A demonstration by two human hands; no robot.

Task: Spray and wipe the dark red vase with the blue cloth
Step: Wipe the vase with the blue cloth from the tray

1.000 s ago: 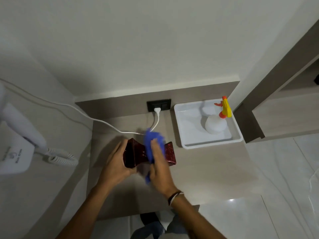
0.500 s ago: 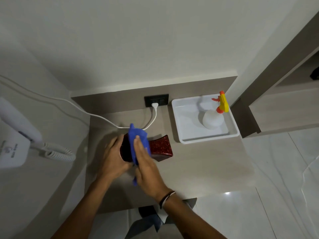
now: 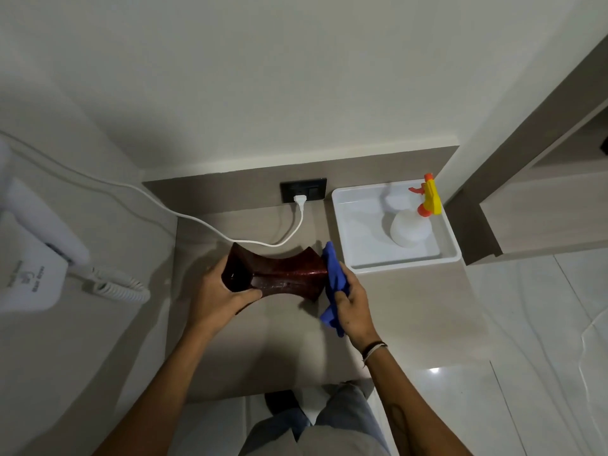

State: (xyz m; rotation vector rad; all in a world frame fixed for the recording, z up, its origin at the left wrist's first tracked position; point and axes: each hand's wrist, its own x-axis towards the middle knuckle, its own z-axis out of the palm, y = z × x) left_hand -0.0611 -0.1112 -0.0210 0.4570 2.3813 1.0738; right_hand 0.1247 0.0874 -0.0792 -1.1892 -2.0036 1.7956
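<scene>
Progress: wiping appears under way; the spray bottle [image 3: 411, 230] stands in the white tray [image 3: 355, 232] at the bench's back right corner, so spraying looks done.
Left to do: likely the vase's remaining faces.
Vase [image 3: 283, 274]: on its side, mid-bench toward the back edge.
Left hand [image 3: 218, 296]: clasps the vase's open mouth end.
Right hand [image 3: 353, 302]: closed around the blue cloth [image 3: 334, 274], pressing it on the vase's base end.
</scene>
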